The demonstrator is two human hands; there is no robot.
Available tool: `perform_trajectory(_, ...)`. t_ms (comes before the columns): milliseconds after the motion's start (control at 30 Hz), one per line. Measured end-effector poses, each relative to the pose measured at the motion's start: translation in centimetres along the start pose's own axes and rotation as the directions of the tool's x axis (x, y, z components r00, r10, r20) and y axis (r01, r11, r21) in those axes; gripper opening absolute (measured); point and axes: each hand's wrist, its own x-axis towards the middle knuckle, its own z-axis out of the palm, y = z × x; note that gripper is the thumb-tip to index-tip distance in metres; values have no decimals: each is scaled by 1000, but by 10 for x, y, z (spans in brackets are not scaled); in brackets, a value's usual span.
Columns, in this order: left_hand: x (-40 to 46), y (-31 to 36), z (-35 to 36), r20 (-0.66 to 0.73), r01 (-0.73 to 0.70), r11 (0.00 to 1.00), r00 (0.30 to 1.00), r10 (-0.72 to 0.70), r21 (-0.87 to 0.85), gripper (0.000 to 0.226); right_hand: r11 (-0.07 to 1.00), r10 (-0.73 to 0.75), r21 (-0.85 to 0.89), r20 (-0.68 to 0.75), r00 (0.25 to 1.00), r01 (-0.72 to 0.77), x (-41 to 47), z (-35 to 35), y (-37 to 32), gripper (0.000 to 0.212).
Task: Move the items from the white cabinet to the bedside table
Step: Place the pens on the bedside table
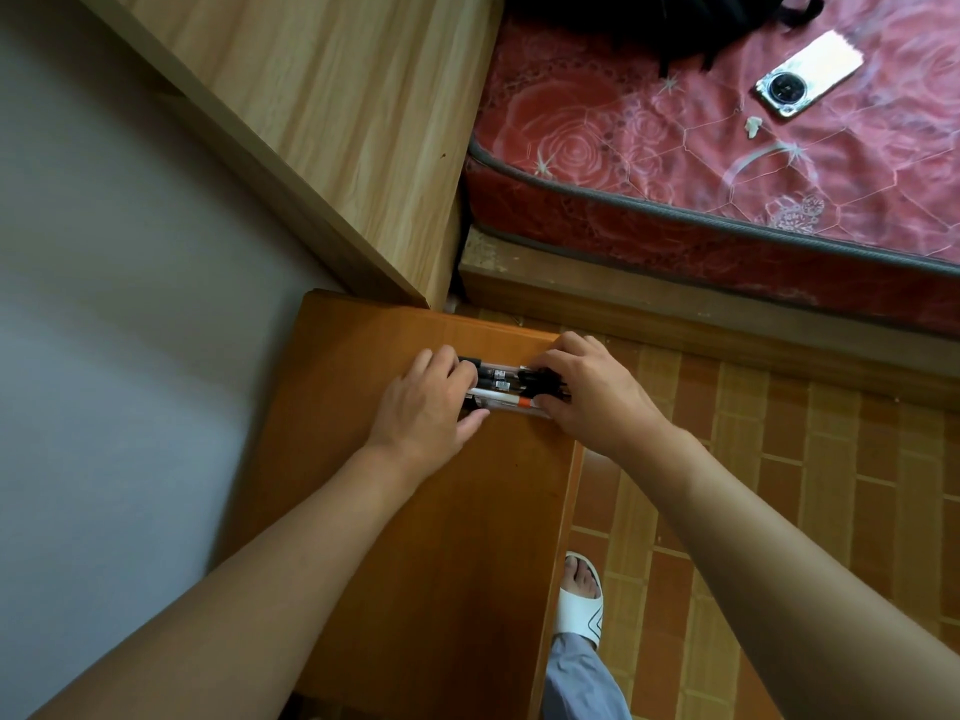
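A bundle of pens [501, 389], black and white with one orange band, lies across the far part of the orange-brown bedside table [426, 537]. My left hand [426, 407] grips the bundle's left end, fingers curled over it. My right hand [587, 389] grips the right end, where the black caps cluster. Both hands hold the pens right at the tabletop; I cannot tell whether the bundle rests on it. The white cabinet is out of view.
A light wooden headboard [322, 122] rises behind the table. A bed with a red rose-patterned mattress [675, 163] carries a phone [808, 75] and a black bag [649, 23]. Brick-patterned floor [779, 485] lies at right, with my sandalled foot [582, 600]. A grey wall [104, 304] stands left.
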Motion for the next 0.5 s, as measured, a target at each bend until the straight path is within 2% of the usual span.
perform_trajectory(267,-5,-18,-5,21,9,1000,1000,-9,-8,68,999,-3,43,21,1000,2,-11,4,0,64)
perform_trajectory(500,0,-18,-5,29,7,998,1000,-6,-57,78,998,12,68,2,1000,-12,-10,6,2,63)
